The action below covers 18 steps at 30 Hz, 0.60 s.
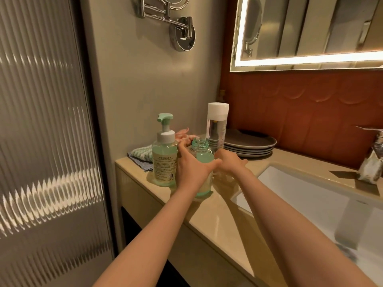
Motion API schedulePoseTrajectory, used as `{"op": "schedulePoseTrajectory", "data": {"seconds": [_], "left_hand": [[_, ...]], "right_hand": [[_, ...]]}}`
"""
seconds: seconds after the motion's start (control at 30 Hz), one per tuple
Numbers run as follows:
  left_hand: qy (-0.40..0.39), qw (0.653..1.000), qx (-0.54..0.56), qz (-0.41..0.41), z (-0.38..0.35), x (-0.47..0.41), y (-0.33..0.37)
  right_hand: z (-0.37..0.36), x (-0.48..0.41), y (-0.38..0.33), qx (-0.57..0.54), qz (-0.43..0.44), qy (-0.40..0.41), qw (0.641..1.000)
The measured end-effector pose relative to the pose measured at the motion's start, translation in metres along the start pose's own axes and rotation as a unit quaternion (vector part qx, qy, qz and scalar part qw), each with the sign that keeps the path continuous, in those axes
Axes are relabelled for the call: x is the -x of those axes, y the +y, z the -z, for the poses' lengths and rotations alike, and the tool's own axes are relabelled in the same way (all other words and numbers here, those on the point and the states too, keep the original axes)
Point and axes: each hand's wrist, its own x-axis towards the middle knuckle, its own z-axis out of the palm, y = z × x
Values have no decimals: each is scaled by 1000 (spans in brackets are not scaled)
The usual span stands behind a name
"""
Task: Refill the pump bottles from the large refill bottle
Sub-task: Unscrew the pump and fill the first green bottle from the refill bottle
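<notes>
An open, pumpless clear bottle [200, 146] with pale green liquid stands on the beige counter [209, 216]. My left hand [191, 169] grips its body from the front left. My right hand [229, 161] lies just right of and behind this bottle, low over the counter; its fingers are hidden behind the bottle. To the left stands a pump bottle [164, 160] with a green pump head, holding green liquid. Behind the open bottle rises a tall clear bottle [217, 125] with a white cap.
A stack of grey plates [251, 145] sits behind my right hand. A folded cloth [142, 155] and a pink item [183, 134] lie by the wall. A white sink [310, 195] and chrome faucet [373, 160] are at right.
</notes>
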Motion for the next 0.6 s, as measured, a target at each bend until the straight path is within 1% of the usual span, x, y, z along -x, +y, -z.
{"op": "schedulePoseTrajectory", "data": {"seconds": [0.07, 0.17, 0.3, 0.47, 0.6], "left_hand": [[23, 999, -19, -39, 1, 1, 2], [50, 993, -50, -92, 3, -1, 12], [48, 990, -37, -124, 7, -12, 42], [23, 993, -35, -113, 12, -43, 80], [-59, 994, -64, -68, 4, -76, 99]], "right_hand": [[6, 3, 0, -10, 15, -1, 1000], [19, 8, -1, -25, 27, 20, 999], [39, 2, 0, -86, 38, 47, 994], [63, -17, 2, -139, 10, 108, 984], [72, -34, 0, -192, 4, 124, 973]]}}
